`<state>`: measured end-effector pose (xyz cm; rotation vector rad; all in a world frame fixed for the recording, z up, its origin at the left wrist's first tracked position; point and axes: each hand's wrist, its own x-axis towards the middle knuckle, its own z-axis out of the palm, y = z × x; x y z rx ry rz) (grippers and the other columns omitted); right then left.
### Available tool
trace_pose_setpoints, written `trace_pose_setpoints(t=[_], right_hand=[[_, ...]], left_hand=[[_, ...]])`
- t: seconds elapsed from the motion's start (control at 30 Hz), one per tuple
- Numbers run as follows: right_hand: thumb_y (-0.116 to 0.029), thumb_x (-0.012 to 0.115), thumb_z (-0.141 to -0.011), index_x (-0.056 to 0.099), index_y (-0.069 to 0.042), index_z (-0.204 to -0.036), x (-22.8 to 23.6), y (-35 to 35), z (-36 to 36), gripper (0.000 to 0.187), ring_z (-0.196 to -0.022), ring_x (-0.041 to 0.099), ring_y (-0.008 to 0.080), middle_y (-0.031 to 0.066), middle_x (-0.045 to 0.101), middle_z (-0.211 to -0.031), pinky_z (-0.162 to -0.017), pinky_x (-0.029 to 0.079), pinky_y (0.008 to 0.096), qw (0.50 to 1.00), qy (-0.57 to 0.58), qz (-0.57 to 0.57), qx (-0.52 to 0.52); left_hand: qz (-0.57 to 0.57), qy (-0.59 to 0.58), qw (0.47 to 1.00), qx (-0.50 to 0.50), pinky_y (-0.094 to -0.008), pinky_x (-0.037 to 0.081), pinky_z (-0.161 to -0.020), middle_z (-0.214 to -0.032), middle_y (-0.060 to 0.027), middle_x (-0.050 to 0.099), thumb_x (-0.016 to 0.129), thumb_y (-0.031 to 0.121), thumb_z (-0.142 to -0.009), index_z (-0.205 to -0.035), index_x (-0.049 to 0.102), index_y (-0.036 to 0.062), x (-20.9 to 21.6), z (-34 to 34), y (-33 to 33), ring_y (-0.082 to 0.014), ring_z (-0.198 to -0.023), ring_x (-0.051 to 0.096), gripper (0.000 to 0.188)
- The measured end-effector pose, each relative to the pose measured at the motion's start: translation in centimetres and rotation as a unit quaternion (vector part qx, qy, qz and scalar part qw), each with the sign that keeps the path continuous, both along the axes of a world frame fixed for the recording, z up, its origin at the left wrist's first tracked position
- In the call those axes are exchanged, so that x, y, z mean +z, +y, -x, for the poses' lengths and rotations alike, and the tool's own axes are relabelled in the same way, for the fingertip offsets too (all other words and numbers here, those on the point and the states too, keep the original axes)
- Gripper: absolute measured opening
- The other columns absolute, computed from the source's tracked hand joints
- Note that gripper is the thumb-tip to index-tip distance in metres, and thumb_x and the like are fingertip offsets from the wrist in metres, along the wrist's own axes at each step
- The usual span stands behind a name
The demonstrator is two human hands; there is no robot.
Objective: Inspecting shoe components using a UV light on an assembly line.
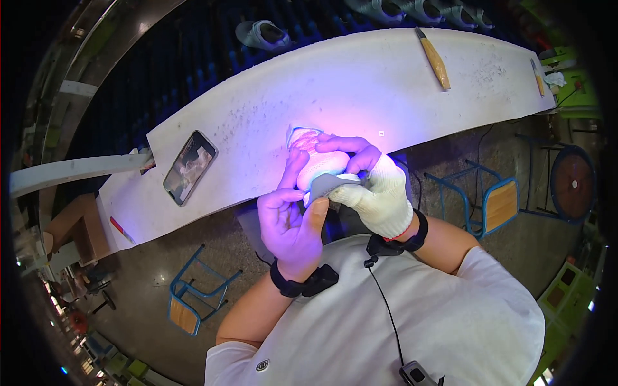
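Note:
Under violet light at the table's near edge, I hold a light-coloured shoe [322,165] between both hands. Its opening points away from me, and a grey piece that looks like its sole [327,184] shows at my end. My bare left hand [293,222] grips the left side, thumb on the grey piece and a finger reaching along the upper. A white glove covers part of my right hand [385,196]; its thumb presses near the grey piece while its bare fingers curl over the far right side. The shoe's underside is mostly hidden.
On the white table [244,103] lie a phone [191,168], a red-handled tool [122,229] and a wooden-handled tool [434,61]. Beyond it, a shoe [262,35] stands on a dark rack. Blue-framed stools [500,201] are on the floor. A pale curved bar [77,175] crosses at left.

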<state>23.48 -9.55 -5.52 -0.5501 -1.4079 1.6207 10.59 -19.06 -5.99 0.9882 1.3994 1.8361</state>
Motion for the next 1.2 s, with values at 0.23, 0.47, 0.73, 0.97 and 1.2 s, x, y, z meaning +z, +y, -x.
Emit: trace_pose_setpoints(t=[0.23,0.47,0.73,0.97,1.2], right_hand=[[-0.007,0.084,-0.087,0.056,-0.004,-0.095,-0.4,-0.2,-0.5,0.03,-0.114,0.07,0.0313,0.0197,0.07,-0.129,-0.094,0.056,0.0406,0.995,-0.054,-0.068,-0.041],[-0.012,0.093,-0.078,0.064,-0.006,-0.1,0.8,1.6,-1.1,0.037,-0.115,0.072,0.0272,0.017,0.072,-0.128,-0.095,0.058,0.038,0.97,-0.155,-0.187,0.021],[-0.035,0.087,-0.074,0.073,-0.008,-0.097,-3.6,2.7,-0.1,0.039,-0.096,0.065,0.0358,0.0131,0.068,-0.115,-0.079,0.054,0.047,0.903,-0.181,-0.388,-0.047],[-0.041,0.086,-0.073,0.068,-0.01,-0.087,-4.7,3.1,0.5,0.039,-0.09,0.062,0.0336,0.0104,0.064,-0.104,-0.075,0.052,0.0476,0.889,-0.192,-0.414,-0.028],[-0.04,0.094,-0.072,0.059,-0.007,-0.098,-6.5,2.6,3.3,0.055,-0.117,0.064,0.0414,0.0228,0.064,-0.131,-0.103,0.054,0.056,0.904,-0.159,-0.396,-0.032]], left_hand=[[0.008,-0.076,0.997,-0.033,-0.0297,0.05,-0.097,-0.151,-0.0344,0.053,0.079,0.004,-0.093,-0.115,0.048,0.006,0.3,0.5,-0.4,-0.0197,-0.116,0.062,0.038],[0.072,0.214,0.958,-0.178,-0.0481,0.038,-0.117,-0.134,-0.0243,0.064,0.058,0.029,-0.109,-0.131,0.06,-0.0028,2.6,4.7,0.9,-0.0327,-0.131,0.057,0.039],[0.092,0.122,0.978,-0.143,-0.0528,0.037,-0.12,-0.13,-0.0271,0.07,0.051,0.026,-0.112,-0.119,0.065,-0.0004,3.5,6.1,0.5,-0.0399,-0.144,0.051,0.031],[0.057,0.251,0.944,-0.207,-0.064,0.036,-0.122,-0.126,-0.0277,0.073,0.097,0.023,-0.075,-0.112,0.058,0.0037,2.0,9.1,0.2,-0.0507,-0.143,0.051,0.057],[0.17,0.247,0.94,-0.164,-0.0494,0.047,-0.116,-0.138,-0.0266,0.068,0.092,0.016,-0.08,-0.136,0.058,-0.0009,3.4,10.1,-0.8,-0.0411,-0.136,0.061,0.068]])
